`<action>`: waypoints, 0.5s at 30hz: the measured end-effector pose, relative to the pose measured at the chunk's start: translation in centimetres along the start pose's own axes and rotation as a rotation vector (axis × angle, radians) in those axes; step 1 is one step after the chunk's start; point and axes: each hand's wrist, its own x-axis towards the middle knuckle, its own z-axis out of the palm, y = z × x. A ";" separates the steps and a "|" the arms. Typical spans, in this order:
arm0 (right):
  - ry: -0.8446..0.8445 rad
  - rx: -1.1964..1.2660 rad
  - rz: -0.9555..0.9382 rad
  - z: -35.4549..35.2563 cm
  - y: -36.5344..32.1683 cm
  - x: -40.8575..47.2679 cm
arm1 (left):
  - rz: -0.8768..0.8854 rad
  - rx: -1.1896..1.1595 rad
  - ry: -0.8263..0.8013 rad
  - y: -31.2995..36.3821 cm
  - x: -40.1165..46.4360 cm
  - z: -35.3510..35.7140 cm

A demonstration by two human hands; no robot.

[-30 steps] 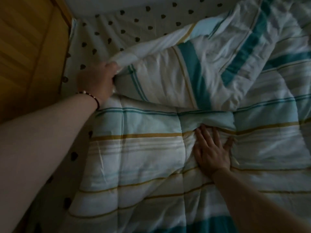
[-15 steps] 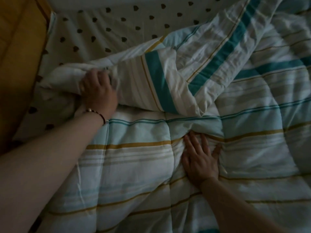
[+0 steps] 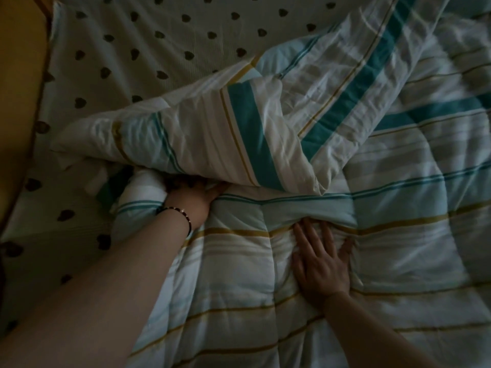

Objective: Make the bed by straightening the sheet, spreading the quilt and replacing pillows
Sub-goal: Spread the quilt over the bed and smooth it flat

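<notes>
A striped quilt (image 3: 345, 261) in white, teal and mustard covers the right and lower part of the bed. One corner of it is folded back on itself in a thick flap (image 3: 199, 139) pointing left. My left hand (image 3: 194, 197), with a bead bracelet on the wrist, reaches under that flap; its fingers are hidden beneath the fabric. Flat on the quilt lies my right hand (image 3: 321, 261), fingers straight and spread, pressing beside a ridge of bunched fabric. The white sheet with dark heart spots (image 3: 148, 49) lies bare at the top and left. No pillow is in view.
A wooden bed frame or board (image 3: 18, 75) runs along the left edge of the mattress. The room is dim.
My left hand has gone from the top of the folded flap to underneath it. The flap now reaches further left over the sheet. The right hand has stayed pressed on the quilt.
</notes>
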 end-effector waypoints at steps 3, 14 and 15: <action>-0.026 0.001 0.002 -0.1 0.0 0.1 | -0.003 -0.013 -0.015 0.0 0.3 0.0; -0.046 -0.021 -0.018 -0.3 0.1 0.3 | -0.066 0.005 -0.018 1.7 0.1 0.0; -0.047 -0.031 -0.027 -0.2 0.1 0.4 | -0.064 -0.010 -0.030 1.5 0.1 -0.1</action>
